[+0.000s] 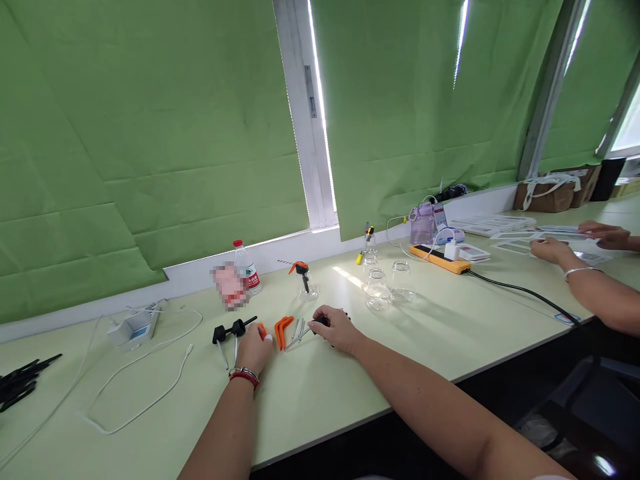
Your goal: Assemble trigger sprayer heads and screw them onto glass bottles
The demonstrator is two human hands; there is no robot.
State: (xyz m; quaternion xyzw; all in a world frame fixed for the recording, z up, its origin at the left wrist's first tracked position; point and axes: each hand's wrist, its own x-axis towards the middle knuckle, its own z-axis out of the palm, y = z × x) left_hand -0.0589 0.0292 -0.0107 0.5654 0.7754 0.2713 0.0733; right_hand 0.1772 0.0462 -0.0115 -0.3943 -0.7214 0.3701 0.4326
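Observation:
My left hand [254, 348] is closed around a small orange plastic piece [262, 329], mostly covered by the fingers. My right hand [337, 327] pinches a black part with a thin metal tube [299, 338] pointing left and down; the fingers hide much of the black part. Between my hands lie curved orange levers [283, 331] and a few short metal rods [298, 328]. Left of my left hand are black pourer-like heads [239, 327] with metal tubes. Behind my hands stands a glass jar [310, 292] with a black and orange piece in its mouth.
Several glass jars [379, 293] stand right of centre, near an orange power strip [440, 260]. A water bottle [253, 279] stands by the wall. White cable [145, 419] and black pieces [23, 383] lie left. Another person's hands [553, 251] handle flat white frames at right.

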